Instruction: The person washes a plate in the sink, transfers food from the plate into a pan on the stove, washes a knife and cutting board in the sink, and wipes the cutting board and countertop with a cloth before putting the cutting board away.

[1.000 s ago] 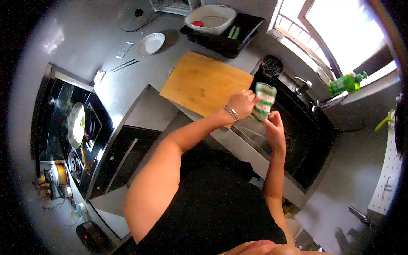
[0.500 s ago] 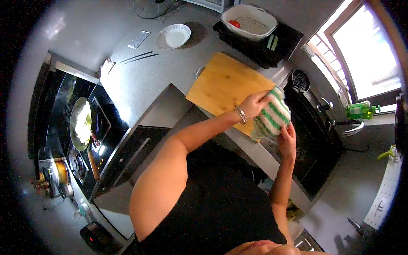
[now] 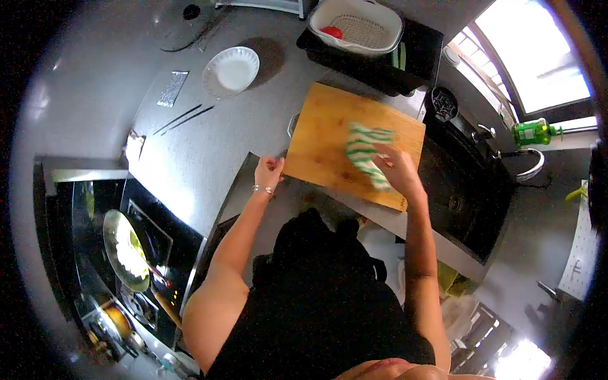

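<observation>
A green-and-white striped cloth lies partly spread on the wooden cutting board. My right hand is closed on the cloth's right side, over the right part of the board. At the board's left front corner is my left hand, with curled fingers touching or very near the edge; whether they grip it is hard to tell. A bracelet circles my left wrist.
Right of the board is the dark sink with its faucet. A white plate, chopsticks and a white basket on a black tray stand behind. A pan sits on the stove at left.
The cloth has moved from the board's right edge onto its middle. My left hand has let go of it and moved left to the board's front corner; my right hand has moved over the board.
</observation>
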The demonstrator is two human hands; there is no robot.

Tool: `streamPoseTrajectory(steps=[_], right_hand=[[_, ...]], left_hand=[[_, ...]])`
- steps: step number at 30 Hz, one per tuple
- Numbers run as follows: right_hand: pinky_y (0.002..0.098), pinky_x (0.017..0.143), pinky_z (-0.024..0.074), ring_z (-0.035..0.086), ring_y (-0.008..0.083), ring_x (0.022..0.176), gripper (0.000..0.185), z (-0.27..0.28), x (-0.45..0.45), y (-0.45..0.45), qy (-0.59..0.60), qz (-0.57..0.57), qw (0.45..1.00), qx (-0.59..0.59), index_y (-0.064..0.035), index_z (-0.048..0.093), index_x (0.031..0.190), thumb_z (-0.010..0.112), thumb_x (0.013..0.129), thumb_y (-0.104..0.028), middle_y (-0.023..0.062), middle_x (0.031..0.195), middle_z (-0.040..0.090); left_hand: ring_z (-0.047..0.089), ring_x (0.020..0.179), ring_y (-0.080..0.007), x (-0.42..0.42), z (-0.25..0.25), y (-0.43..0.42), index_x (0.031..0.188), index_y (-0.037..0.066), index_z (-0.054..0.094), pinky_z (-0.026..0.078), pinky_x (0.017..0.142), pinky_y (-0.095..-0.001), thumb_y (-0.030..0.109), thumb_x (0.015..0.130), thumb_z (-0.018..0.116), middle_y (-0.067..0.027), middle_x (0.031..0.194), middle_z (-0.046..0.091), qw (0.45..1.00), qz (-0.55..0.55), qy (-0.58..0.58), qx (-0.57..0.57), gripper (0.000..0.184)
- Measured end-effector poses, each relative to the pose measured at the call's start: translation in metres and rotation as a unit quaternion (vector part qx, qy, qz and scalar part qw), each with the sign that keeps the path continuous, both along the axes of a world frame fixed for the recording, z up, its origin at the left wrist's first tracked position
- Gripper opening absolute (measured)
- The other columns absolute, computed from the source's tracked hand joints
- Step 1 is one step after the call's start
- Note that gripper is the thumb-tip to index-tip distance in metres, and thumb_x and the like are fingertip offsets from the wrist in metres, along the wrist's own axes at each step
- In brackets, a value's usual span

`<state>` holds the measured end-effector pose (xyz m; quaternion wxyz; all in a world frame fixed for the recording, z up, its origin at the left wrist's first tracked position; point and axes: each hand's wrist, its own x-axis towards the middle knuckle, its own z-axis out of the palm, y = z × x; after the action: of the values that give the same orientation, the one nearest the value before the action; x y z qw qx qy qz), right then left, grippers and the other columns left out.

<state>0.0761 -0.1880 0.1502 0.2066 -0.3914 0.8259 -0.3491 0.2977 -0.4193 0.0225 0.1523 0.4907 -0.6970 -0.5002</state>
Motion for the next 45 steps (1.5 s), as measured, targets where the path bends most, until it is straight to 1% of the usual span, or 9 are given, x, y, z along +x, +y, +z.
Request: streamPoseTrajectory(steps=[1, 3, 6, 9, 19, 25, 31, 39, 45], right_hand=[[0.037, 0.074, 0.0491, 0.06, 0.0324, 0.09, 0.027, -0.01, 0.002, -0.008, 0.025, -0.015, 1.0, 0.008, -0.0006, 0.061, 0.103, 0.06, 0.08, -0.016, 0.018, 0.1, 0.061], [0.0399, 0.089, 0.0422, 0.053, 0.0313, 0.105, 0.033, -0.029, 0.004, -0.017, 0.007, -0.03, 0.999, 0.014, -0.0051, 0.057, 0.111, 0.059, 0.081, -0.019, 0.0157, 0.114, 0.056], [0.0424, 0.103, 0.0259, 0.036, 0.0293, 0.124, 0.043, -0.061, 0.016, -0.03, 0.256, 0.095, 0.961, 0.035, -0.012, 0.048, 0.124, 0.054, 0.083, -0.025, 0.012, 0.132, 0.042], [0.0434, 0.109, 0.0119, 0.018, 0.0265, 0.133, 0.05, -0.101, 0.026, -0.029, 0.29, 0.097, 0.948, 0.083, -0.0166, 0.038, 0.132, 0.048, 0.086, -0.032, 0.007, 0.141, 0.029], [0.0404, 0.104, 0.0248, 0.033, 0.0252, 0.126, 0.04, -0.1, 0.039, -0.014, 0.287, 0.031, 0.957, 0.003, -0.0059, 0.046, 0.124, 0.049, 0.086, -0.02, 0.0086, 0.131, 0.042], [0.0408, 0.102, 0.028, 0.036, 0.0255, 0.124, 0.037, -0.102, 0.05, 0.041, 0.26, 0.119, 0.958, -0.021, -0.0052, 0.049, 0.119, 0.052, 0.083, -0.014, 0.0087, 0.129, 0.044], [0.0433, 0.107, 0.0172, 0.024, 0.025, 0.131, 0.048, -0.078, 0.032, 0.035, 0.281, 0.185, 0.941, 0.033, -0.0186, 0.045, 0.125, 0.058, 0.079, -0.026, 0.0048, 0.139, 0.033], [0.039, 0.103, 0.0251, 0.029, 0.0251, 0.128, 0.044, -0.108, 0.034, 0.035, 0.32, 0.132, 0.938, 0.019, -0.0113, 0.045, 0.125, 0.051, 0.083, -0.02, 0.004, 0.139, 0.033], [0.0395, 0.091, 0.0372, 0.047, 0.0289, 0.109, 0.037, -0.095, 0.052, 0.042, 0.24, -0.009, 0.963, -0.124, -0.0062, 0.057, 0.108, 0.055, 0.071, -0.005, 0.0055, 0.122, 0.052]], left_hand=[[0.057, 0.063, -0.017, 0.002, 0.0, -0.002, 0.084, 0.0, 0.051, 0.053, 0.054, -0.0313, 0.022, 0.076, 0.068, -0.0071, 0.075, 0.052, 0.994, 0.029, 0.021, 0.108, 0.03], [0.056, 0.06, -0.0149, 0.006, -0.021, -0.01, 0.084, -0.001, 0.049, 0.053, 0.049, -0.0286, 0.021, 0.075, 0.07, -0.0066, 0.075, 0.051, 0.99, 0.018, 0.058, 0.125, 0.031], [0.057, 0.06, -0.0146, 0.009, -0.026, -0.001, 0.086, -0.001, 0.048, 0.054, 0.049, -0.0277, 0.018, 0.074, 0.071, -0.008, 0.074, 0.052, 0.981, 0.038, 0.073, 0.176, 0.032], [0.058, 0.06, -0.0155, -0.001, -0.014, 0.016, 0.087, -0.001, 0.047, 0.053, 0.05, -0.0278, 0.014, 0.074, 0.071, -0.009, 0.072, 0.053, 0.97, 0.083, 0.097, 0.209, 0.031], [0.048, 0.049, -0.0094, 0.012, -0.026, 0.038, 0.089, 0.0, 0.047, 0.038, 0.042, -0.023, 0.013, 0.077, 0.067, -0.0051, 0.071, 0.054, 0.988, 0.039, 0.127, 0.085, 0.026], [0.051, 0.055, -0.01, 0.076, -0.025, 0.098, 0.098, -0.001, 0.049, 0.037, 0.046, -0.0214, 0.014, 0.077, 0.068, -0.0049, 0.077, 0.057, 0.948, 0.013, 0.097, 0.304, 0.032], [0.056, 0.085, -0.0167, 0.055, -0.031, 0.072, 0.116, -0.001, 0.046, 0.045, 0.069, -0.0281, 0.03, 0.077, 0.068, -0.0091, 0.102, 0.057, 0.909, -0.077, 0.063, 0.404, 0.054], [0.055, 0.102, -0.0212, 0.036, -0.042, 0.079, 0.122, 0.002, 0.044, 0.047, 0.084, -0.0377, 0.028, 0.08, 0.066, -0.0103, 0.116, 0.053, 0.818, -0.07, 0.135, 0.555, 0.054], [0.055, 0.103, -0.0239, 0.038, 0.024, 0.098, 0.121, 0.001, 0.043, 0.048, 0.084, -0.0405, 0.016, 0.079, 0.065, -0.0114, 0.115, 0.054, 0.841, -0.076, 0.155, 0.512, 0.049]])
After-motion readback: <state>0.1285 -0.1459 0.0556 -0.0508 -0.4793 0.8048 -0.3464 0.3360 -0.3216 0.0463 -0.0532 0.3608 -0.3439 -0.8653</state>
